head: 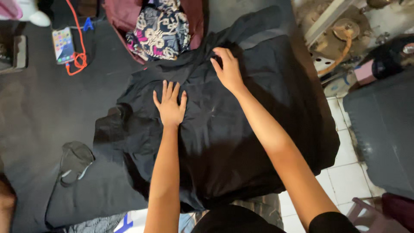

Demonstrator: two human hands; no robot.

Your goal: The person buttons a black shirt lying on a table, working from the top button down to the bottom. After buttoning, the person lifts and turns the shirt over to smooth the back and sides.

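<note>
Left hand [170, 105] flat, fingers spread, pinning black cloth [241, 142]; right hand [227, 69] pinches a fold, should pull taut evenly.

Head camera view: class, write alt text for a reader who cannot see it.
Two bare hands work a black garment spread on a dark surface: the left hand lies flat, the right hand pinches a fold. A patterned cloth and phone lie beyond.
</note>
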